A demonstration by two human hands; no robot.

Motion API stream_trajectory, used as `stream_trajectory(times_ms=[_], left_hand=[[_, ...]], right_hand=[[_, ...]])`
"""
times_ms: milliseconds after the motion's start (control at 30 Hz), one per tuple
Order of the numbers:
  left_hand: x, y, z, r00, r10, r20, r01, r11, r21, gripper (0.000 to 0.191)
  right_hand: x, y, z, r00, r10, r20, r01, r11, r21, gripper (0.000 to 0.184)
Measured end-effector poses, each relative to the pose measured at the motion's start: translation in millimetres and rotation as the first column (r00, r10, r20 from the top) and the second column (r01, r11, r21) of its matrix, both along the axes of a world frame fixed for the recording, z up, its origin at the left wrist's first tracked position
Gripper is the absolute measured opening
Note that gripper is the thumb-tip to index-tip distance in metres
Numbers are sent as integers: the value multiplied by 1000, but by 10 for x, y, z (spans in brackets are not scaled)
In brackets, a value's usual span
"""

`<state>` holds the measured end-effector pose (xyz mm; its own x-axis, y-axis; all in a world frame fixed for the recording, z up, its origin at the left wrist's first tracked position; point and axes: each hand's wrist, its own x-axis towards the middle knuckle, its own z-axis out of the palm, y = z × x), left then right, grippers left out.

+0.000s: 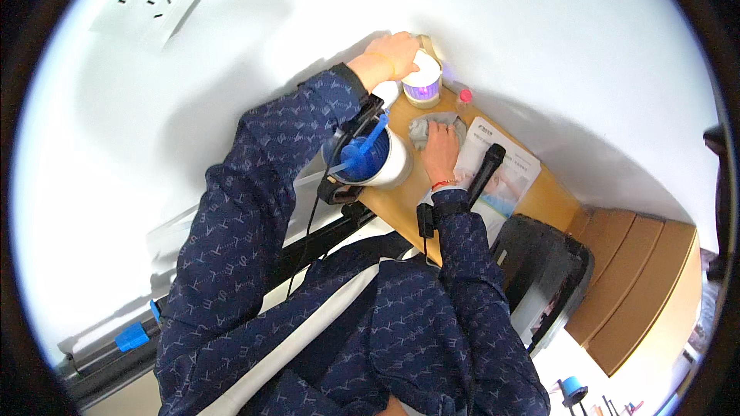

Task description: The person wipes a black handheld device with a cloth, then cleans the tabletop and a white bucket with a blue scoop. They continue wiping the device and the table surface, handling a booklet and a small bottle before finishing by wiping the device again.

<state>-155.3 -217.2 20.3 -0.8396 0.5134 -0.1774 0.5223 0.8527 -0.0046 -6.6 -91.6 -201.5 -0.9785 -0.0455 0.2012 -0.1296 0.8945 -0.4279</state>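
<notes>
My left hand (396,53) grips the upper rim of a white cylindrical device (422,82) with a glowing purple band, which stands at the far corner of a wooden tabletop (399,216). Its thumb lies over the front rim; the other fingertips are partly hidden behind. Closer to me, my right hand (442,151) presses on a crumpled grey cloth (421,130), fingers spread across it. A small clear bottle with a red cap (464,98) stands just beyond the cloth. Beside my right hand lie a printed brochure (520,169) and a black microphone (486,170).
Under my left forearm stands a white bucket (400,163) with a blue inside and a blue-handled tool (364,147). A black case-like object (543,254) is at the table's right, near brown stepped panels (627,277). White walls (549,29) enclose the corner.
</notes>
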Motion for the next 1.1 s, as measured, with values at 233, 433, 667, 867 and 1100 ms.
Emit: stream_trajectory(times_ms=[233, 433, 667, 867, 1100], left_hand=[[-147, 219, -252, 996, -75, 49, 87, 949, -304, 76], [-225, 174, -503, 987, -159, -18, 145, 935, -322, 75], [-300, 131, -618, 987, -162, -16, 151, 947, -284, 73], [-318, 162, -654, 987, -163, -18, 150, 940, -306, 75], [-274, 164, -654, 986, -160, -53, 138, 945, -297, 77]], right_hand=[[432, 73, -98, 992, -125, -19, 124, 990, -64, 28], [423, 74, -244, 989, -127, 77, 135, 985, -104, 59], [247, -16, -127, 996, 88, -14, -89, 992, -84, 57], [-360, -138, -27, 946, -145, 290, 211, 955, -211, 72], [-577, -316, -7, 903, -397, 167, 419, 899, -128, 76]])
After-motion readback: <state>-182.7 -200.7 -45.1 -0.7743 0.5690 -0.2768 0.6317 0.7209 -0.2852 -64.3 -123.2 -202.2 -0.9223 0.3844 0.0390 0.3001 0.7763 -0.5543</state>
